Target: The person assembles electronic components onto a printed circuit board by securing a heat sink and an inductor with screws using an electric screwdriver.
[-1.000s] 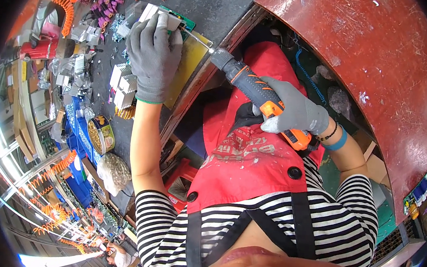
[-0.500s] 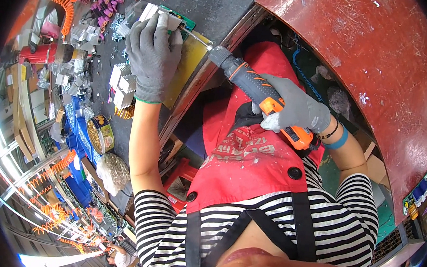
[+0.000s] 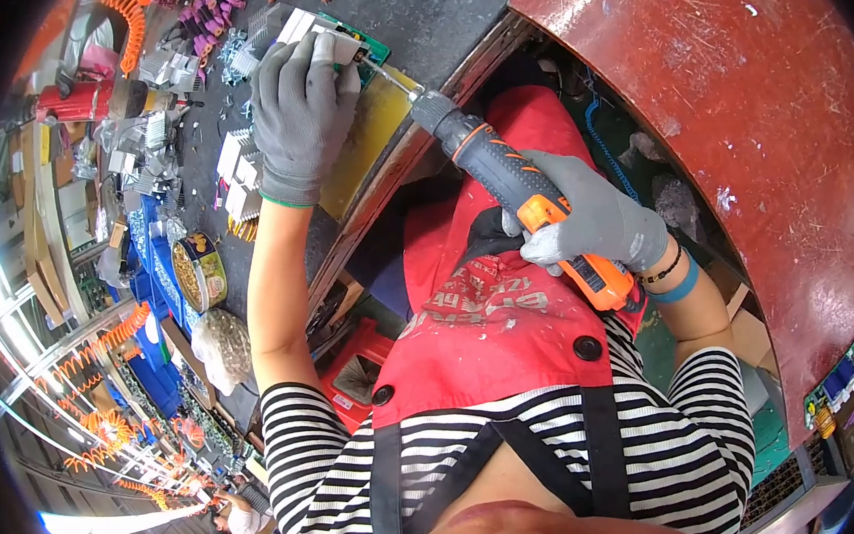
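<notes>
Ribbed rubbery screwdriver, finned, probably-metal heatsink

We see a round tin with a dark blue wall on the workbench, just left of the person's left forearm, open at the top and full of small yellowish parts. Near it lies a clear plastic bag, lumpy and grey-brown.

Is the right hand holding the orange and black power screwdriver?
Yes, the gloved right hand is wrapped around the handle of the power screwdriver.
</notes>
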A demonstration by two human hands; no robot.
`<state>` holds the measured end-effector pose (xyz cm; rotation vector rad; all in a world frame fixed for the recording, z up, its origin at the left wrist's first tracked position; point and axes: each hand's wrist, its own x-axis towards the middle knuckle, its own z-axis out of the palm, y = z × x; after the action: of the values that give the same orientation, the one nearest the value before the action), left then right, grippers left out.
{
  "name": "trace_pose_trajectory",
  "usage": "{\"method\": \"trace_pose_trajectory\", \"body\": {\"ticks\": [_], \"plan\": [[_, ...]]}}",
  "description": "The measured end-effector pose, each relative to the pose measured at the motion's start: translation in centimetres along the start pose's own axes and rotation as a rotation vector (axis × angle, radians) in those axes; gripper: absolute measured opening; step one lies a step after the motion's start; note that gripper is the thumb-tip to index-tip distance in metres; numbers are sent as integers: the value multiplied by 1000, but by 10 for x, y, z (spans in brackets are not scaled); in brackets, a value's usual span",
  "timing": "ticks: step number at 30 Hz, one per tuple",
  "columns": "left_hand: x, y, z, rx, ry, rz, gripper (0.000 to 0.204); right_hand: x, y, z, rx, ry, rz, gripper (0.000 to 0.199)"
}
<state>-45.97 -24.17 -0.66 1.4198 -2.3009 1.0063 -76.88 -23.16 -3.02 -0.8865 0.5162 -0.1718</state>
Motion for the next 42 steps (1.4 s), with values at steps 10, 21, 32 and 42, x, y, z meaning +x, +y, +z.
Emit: {"method": "trace_pose_trajectory", "body": {"ticks": [10,21,32,42], "plan": [[-1,2,-1,-19,-8,-12,42,0,-6,-2,-116,21,22,60],[0,7,0,-71,-35,-61,41,3,-1,-2,33,-2,-30,57],[-8,6,-6,-139,-56,-173,47,0,-2,14,-15,15,-30,68],[-84,19,-104,-115,88,-687,72,-20,23,16,-248,98,-114,65]]}}
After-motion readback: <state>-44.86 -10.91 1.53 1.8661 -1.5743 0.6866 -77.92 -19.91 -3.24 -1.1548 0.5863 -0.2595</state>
